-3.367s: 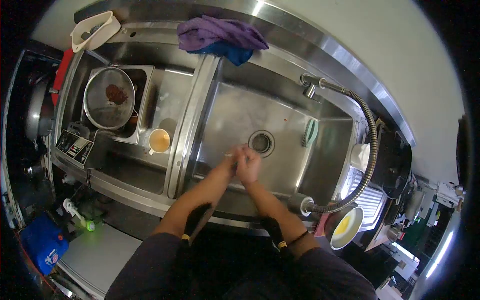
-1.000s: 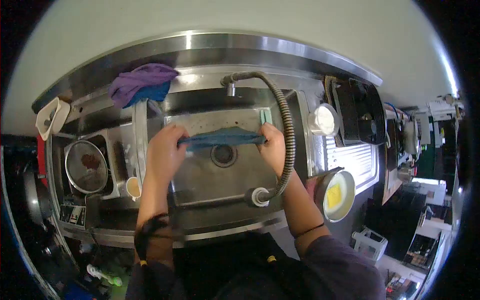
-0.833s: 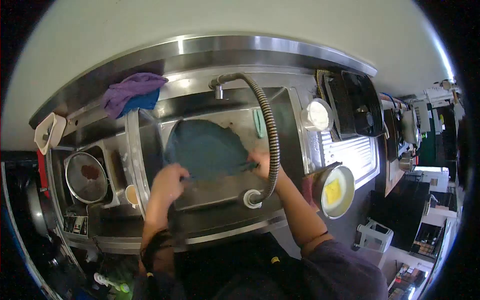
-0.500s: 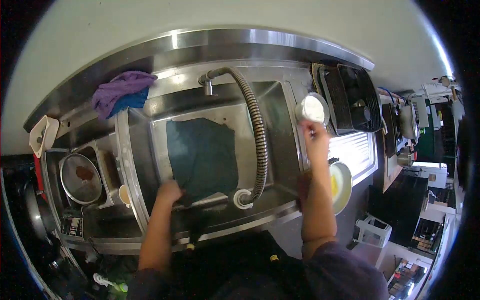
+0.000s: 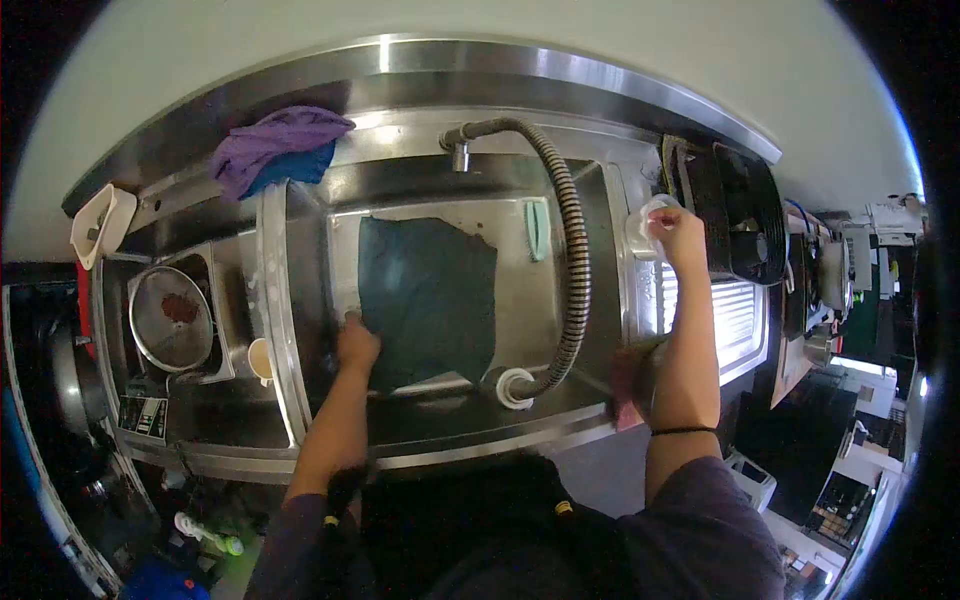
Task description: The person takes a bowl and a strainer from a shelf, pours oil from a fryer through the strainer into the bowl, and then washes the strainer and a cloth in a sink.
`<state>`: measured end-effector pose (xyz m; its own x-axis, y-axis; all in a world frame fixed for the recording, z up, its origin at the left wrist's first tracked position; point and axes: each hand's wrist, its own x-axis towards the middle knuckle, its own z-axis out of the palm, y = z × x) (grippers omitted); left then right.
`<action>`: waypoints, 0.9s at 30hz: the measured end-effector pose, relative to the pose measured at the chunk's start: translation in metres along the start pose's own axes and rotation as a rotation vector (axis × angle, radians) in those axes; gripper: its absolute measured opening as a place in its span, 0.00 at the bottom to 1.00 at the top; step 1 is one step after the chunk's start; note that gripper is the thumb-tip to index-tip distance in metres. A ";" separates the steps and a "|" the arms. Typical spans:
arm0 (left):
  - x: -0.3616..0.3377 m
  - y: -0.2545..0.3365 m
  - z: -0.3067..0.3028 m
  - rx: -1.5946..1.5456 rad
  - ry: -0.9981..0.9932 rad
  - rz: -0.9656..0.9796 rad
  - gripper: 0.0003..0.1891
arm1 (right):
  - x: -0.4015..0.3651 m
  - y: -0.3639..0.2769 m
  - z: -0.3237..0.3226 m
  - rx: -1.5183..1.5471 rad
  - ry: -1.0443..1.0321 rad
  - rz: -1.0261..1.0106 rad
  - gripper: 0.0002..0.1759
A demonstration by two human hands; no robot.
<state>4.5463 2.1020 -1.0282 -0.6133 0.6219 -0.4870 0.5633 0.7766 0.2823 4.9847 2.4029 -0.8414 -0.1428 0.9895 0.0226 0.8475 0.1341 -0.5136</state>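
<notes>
A dark green cloth point(image 5: 425, 300) lies flat in the large sink basin. My left hand point(image 5: 358, 344) is at the cloth's lower left edge, fingers curled; whether it grips anything is hidden. To the right of the basin, my right hand point(image 5: 672, 228) has its fingers pinched at a small, pale round container point(image 5: 641, 236), partly covered by the hand. A pale green, narrow item point(image 5: 537, 230) rests in the basin, left of the ribbed hose point(image 5: 572, 250).
The tap point(image 5: 460, 155) stands at the back. Purple and blue cloths point(image 5: 275, 150) hang over the divider. The left basin holds a strainer point(image 5: 172, 318) and a cream cup point(image 5: 261, 359). A black rack point(image 5: 745, 215) stands right.
The view has shifted, so the sink appears farther right. My right hand has moved over the container, covering more of it. My left hand is higher along the cloth's edge. The pale green item now shows.
</notes>
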 end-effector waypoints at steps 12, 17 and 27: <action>0.002 -0.011 0.012 0.008 0.004 0.055 0.18 | -0.001 0.018 -0.010 0.100 0.093 0.084 0.09; 0.013 -0.018 0.023 -0.040 -0.022 0.031 0.17 | -0.005 0.019 -0.010 0.059 0.138 0.074 0.08; 0.007 -0.006 0.013 0.026 -0.042 -0.009 0.17 | 0.002 0.029 0.002 -0.085 0.227 -0.013 0.08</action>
<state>4.5463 2.1003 -1.0440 -0.5949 0.6093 -0.5243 0.5722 0.7791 0.2563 5.0076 2.4085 -0.8578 -0.0438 0.9731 0.2264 0.8879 0.1418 -0.4377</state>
